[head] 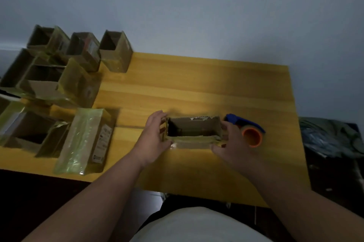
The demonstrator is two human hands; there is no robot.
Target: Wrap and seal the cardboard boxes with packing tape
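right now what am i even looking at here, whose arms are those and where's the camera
There is one picture, taken by a camera worn on a person's head, looking down at their own bare arms. No machine is involved. The left hand and right hand hold the two ends of a small open cardboard box on a yellow wooden table. Just right of it lies a tape dispenser, blue with an orange roll core. More boxes, several with glossy tape on them, stand at the table's left.

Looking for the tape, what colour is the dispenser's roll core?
Orange, on the blue tape dispenser, seen in the head view.
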